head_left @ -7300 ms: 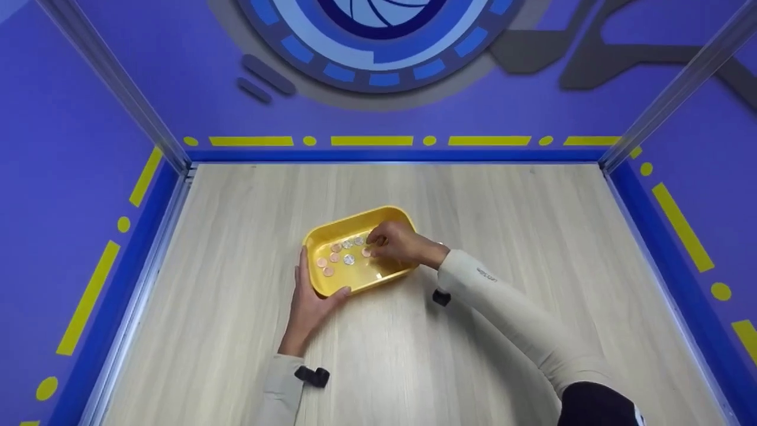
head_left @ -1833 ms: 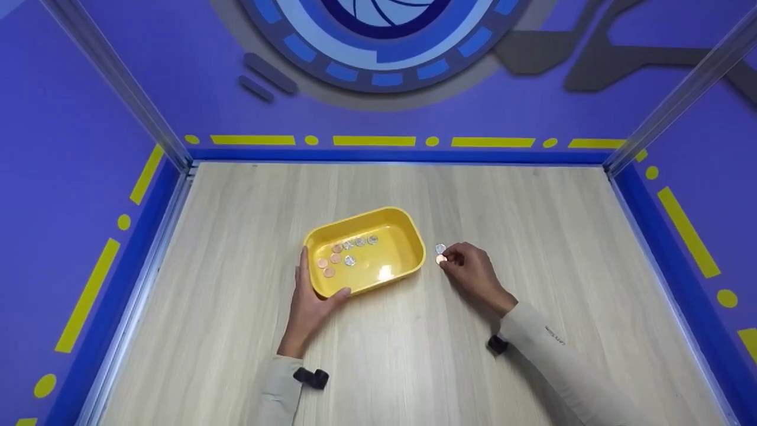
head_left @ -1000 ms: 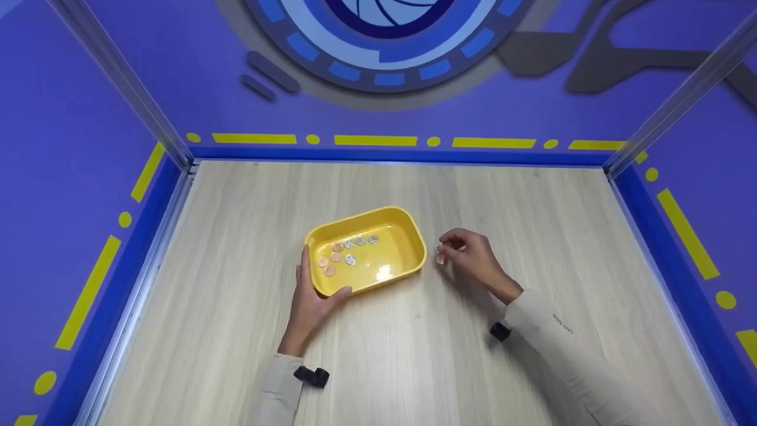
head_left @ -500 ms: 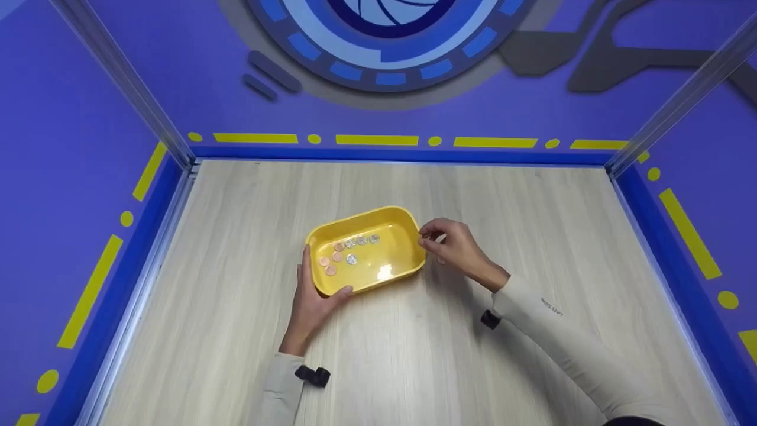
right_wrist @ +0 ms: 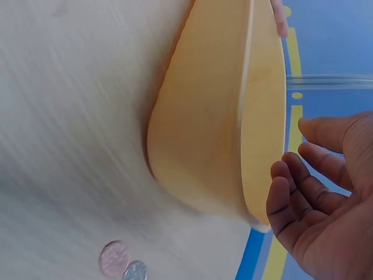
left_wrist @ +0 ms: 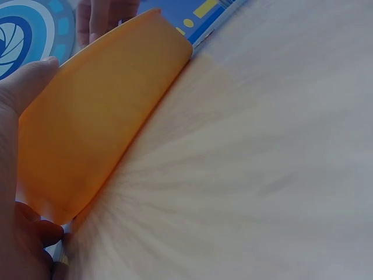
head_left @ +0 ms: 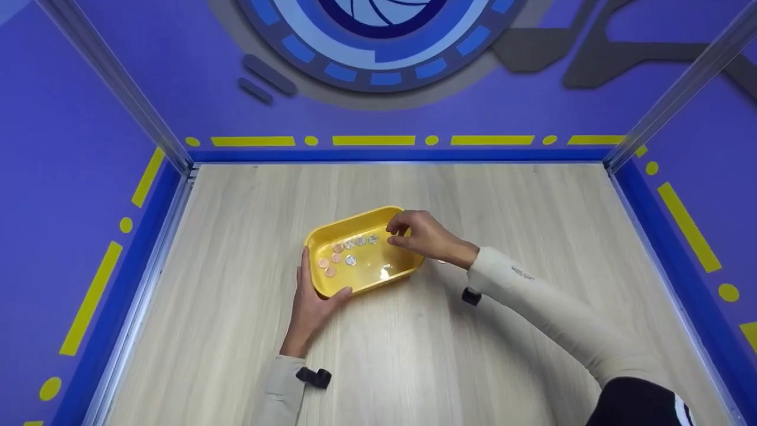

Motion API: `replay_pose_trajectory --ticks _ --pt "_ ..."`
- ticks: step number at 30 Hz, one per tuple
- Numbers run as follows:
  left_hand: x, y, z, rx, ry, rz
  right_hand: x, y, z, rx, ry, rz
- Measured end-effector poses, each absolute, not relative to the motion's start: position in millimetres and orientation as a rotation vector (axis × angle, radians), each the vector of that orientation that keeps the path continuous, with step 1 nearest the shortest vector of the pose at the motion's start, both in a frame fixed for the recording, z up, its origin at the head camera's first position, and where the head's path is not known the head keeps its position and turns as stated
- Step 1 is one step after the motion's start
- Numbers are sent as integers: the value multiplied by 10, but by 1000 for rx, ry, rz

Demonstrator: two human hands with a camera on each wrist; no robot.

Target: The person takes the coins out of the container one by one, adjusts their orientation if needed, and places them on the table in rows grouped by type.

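Observation:
A yellow plastic tray [head_left: 408, 269] rests tilted to one side on the table. My left hand [head_left: 313, 310] grips its left end, thumb on the near rim, fingers along the end wall. Several coins lie inside: copper ones [head_left: 323, 262] toward the left, silver ones [head_left: 373, 239] toward the middle. Over the tray's right end hovers my right hand [head_left: 423, 234], fingers loosely bent, thumb apart from the fingertips, no coin visible in it. Outside the tray, a copper coin [right_wrist: 113, 259] and a silver coin [right_wrist: 136, 272] lie side by side on the table in the right wrist view.
The pale wood tabletop [head_left: 378, 367] is bounded by a blue back wall [head_left: 372, 121] and blue side walls [head_left: 709, 154]. Metal corner posts [head_left: 680, 83] stand at the back. Black wrist cameras [head_left: 313, 377] sit on both forearms.
A copper coin has gone from the tray to the table beside the silver one. My right hand touched those two coins, then moved left over the tray. My left hand stays put.

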State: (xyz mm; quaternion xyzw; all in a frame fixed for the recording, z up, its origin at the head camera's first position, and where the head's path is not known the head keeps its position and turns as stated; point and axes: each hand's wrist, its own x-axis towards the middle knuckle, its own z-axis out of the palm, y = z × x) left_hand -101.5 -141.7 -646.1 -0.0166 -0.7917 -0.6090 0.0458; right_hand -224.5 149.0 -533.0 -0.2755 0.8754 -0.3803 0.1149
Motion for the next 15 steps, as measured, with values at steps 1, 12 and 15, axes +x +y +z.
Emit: replay_pose_trajectory --ticks 1,12,15 --pt "-1013 -1416 -6460 -46 -2421 -1856 -2269 1461 -5333 -831 2554 -1095" --pt "-1003 -1425 -6451 -25 -2443 -1841 -2533 1136 -5336 -1106 2398 -830" --pt "-1006 -1414 -6449 -27 -2455 -1842 -2598 1070 -5339 -1143 2370 -744"
